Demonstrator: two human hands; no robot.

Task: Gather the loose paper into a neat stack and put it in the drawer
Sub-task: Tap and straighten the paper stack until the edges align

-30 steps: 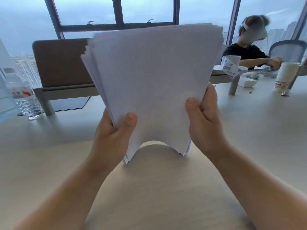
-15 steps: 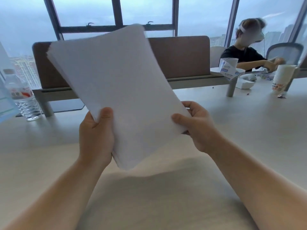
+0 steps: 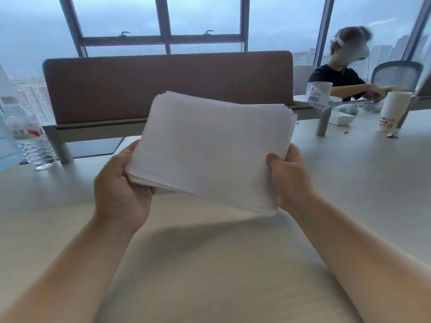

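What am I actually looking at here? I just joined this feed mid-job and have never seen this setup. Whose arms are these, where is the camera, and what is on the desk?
There is no machine: a person is working with bare hands, and the single wide-angle camera sits on their head, looking forward and down.

The left hand and right hand each grip one side of a stack of white paper, held clear above the pale desk; its edges are not fully flush.

On the desk: a water bottle far left, a brown divider panel behind, and a paper cup far right. Another person sits beyond the panel. No drawer is in view.
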